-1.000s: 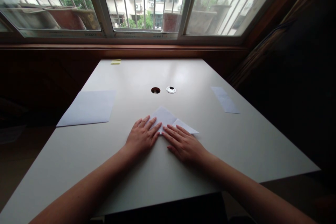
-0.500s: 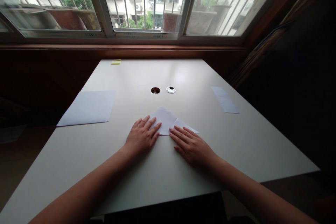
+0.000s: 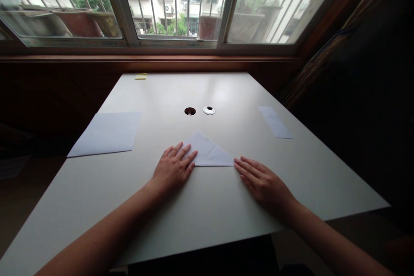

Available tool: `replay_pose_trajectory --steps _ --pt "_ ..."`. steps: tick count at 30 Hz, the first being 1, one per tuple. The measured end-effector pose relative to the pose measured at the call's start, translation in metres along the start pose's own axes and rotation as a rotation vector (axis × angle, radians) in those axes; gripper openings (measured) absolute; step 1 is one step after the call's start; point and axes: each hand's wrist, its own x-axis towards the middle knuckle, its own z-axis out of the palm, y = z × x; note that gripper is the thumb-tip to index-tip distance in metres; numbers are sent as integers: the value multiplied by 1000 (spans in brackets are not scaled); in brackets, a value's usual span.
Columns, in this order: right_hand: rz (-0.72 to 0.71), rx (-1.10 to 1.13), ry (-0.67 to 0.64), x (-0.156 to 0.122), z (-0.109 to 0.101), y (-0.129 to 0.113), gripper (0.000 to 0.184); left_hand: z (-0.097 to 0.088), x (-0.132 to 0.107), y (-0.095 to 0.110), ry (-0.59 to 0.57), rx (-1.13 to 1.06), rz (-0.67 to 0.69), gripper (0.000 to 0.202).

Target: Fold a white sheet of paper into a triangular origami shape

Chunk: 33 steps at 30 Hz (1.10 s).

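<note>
The folded paper lies flat near the middle of the tabletop, thin, white and matt. What shows of it is triangular: a peak pointing towards the window, a straight edge on the person's side, a faint slanting crease. The left hand lies spread over its left part, grip released, fingers flat. The right hand is flat too, its grip released and holding nothing, fingertips at the paper's right corner.

The tabletop is smooth and white with a soft sheen. A larger four-sided sheet lies at its left edge, a narrow white strip towards the right, and a small yellow pad at the far left corner. A round, dark hole has something small and pale inside; just beside it sits a shiny ring-shaped cap. Behind the glass stand a rounded reddish pot and other planters, their contents unclear.
</note>
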Motion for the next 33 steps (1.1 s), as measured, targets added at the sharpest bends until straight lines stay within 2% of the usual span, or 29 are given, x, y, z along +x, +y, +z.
replay_pose_trajectory --steps 6,10,14,22,33 --pt "50 -26 7 -19 -8 19 49 -1 0 0 -9 4 0 45" --pt "86 23 104 -22 -12 26 45 0 0 0 0 3 5 45" --pt "100 63 168 -12 -15 21 48 0 0 0 2 3 10 44" --pt "101 101 113 16 -2 7 35 -3 -1 1 -1 0 6 44" --pt "229 245 121 19 3 11 27 -1 -2 0 -14 1 10 45"
